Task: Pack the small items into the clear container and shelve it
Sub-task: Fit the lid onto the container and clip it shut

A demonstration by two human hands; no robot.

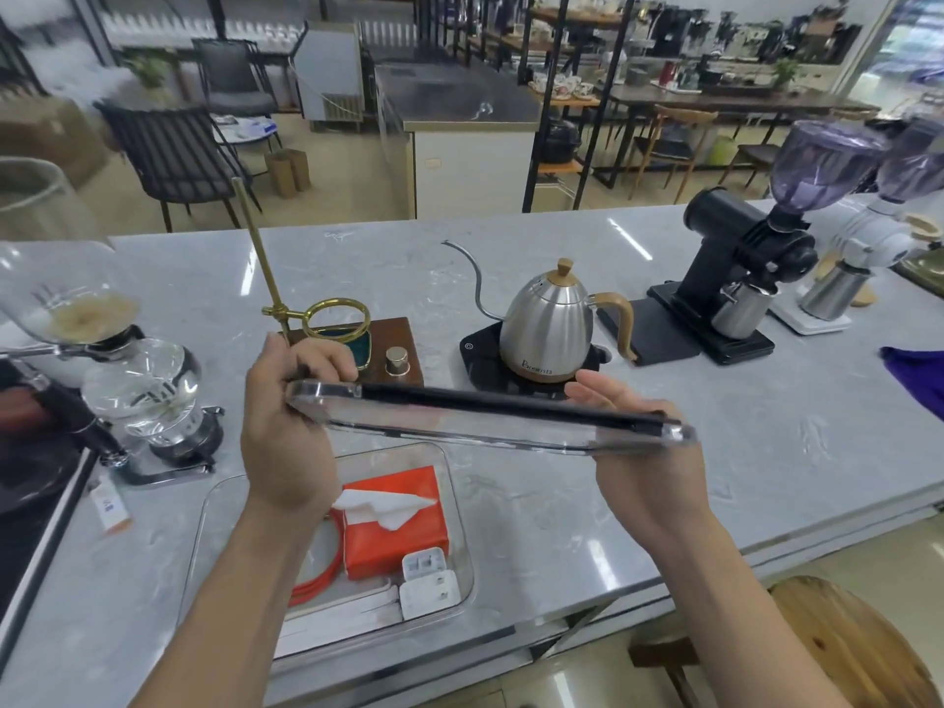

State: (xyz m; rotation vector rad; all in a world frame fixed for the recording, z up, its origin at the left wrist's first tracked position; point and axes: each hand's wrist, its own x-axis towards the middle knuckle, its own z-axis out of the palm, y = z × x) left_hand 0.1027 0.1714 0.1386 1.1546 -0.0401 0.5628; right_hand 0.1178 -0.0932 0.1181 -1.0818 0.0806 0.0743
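1. The clear lid (485, 421) is held in the air above the bench (715, 401), long axis running left to right, far edge tipped up a little.
2. Left hand (291, 426) grips its left end, fingers (332, 362) curled over the rim.
3. Right hand (638, 452) holds the right end, fingers (603, 393) fairly straight against the far edge.
4. The clear container (459, 528) sits open on the bench below, nearer the left hand, offset left and toward the person.
5. Inside: red tissue pack (403, 534), two white chargers (426, 580), red cable (316, 580).
6. Judgement: the lid needs to shift down-left and line up with the rim.
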